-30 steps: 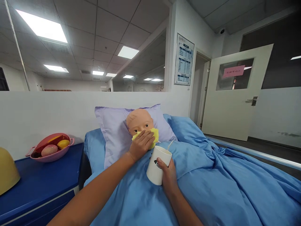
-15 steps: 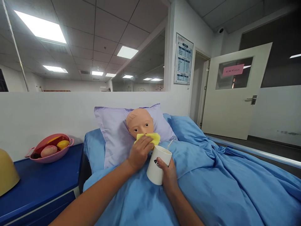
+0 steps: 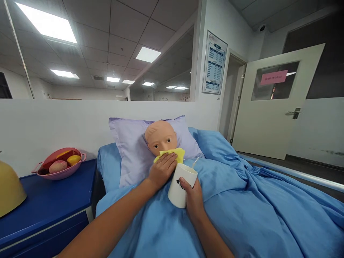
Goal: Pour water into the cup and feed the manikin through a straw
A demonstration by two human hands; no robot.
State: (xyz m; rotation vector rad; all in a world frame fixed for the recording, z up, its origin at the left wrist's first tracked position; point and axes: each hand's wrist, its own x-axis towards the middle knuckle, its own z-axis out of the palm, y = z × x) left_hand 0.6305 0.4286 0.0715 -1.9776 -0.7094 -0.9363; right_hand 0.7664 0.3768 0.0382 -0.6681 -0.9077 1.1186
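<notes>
A training manikin's head rests on a lilac pillow, the body under a blue blanket. My left hand presses a yellow cloth against the manikin's mouth and chin, fingers closed over it. My right hand grips a white mug with a small dark print, held upright just below the chin. A thin straw or spoon handle sticks out of the mug.
A blue bedside cabinet stands at left with a pink bowl of fruit and a yellow domed object. A white partition wall runs behind the bed. A bed rail and an open white door lie at right.
My left hand slid the yellow cloth from over the manikin's nose and mouth down to the mouth and chin. The mug stayed nearly still; my view shifted slightly.
</notes>
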